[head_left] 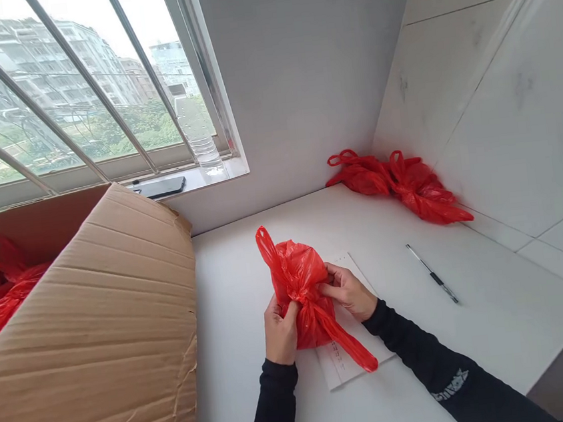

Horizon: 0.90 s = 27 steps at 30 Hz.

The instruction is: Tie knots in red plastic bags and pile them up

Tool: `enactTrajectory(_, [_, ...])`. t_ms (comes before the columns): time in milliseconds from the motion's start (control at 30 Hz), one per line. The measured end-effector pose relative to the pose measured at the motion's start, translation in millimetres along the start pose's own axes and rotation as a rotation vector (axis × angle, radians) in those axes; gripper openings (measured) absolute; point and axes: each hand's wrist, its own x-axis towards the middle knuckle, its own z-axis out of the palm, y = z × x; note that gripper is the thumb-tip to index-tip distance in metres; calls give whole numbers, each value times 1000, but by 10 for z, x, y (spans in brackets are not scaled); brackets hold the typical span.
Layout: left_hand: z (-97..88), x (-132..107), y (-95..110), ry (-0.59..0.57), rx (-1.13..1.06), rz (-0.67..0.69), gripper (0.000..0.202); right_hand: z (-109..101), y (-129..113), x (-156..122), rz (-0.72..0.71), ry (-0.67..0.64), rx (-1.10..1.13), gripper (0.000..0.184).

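A knotted red plastic bag [303,262] is between my two hands, above the white table. One of its handle loops points up to the left, the other hangs down to the right. My left hand [280,328] grips the bag on its left side, thumb near the knot. On the right side, my right hand [351,291] pinches the bag with thumb and fingers. What the bag contains is hidden. Partly covered by the bag, a sheet or pad of paper [335,374] with small printed marks lies on the table.
A large open cardboard box [122,322] holding red bags [3,294] stands at the left. Two tied red bags [420,189] rest against the back right wall. A pen [434,277] lies on the table [244,383]. A bottle [201,139] and a phone [162,187] are on the windowsill.
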Motion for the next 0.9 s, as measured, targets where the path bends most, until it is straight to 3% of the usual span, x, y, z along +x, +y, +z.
enactTrajectory(267, [-65, 84, -83, 13, -39, -41, 46, 47, -69, 46, 7, 23, 7, 22])
enactTrajectory(700, [-10, 17, 2, 69, 10, 12, 47, 44, -21, 27, 10, -18, -1, 26])
enactTrajectory(900, [-89, 109, -73, 78, -2, -52, 50, 18, -47, 87, 2, 15, -52, 24])
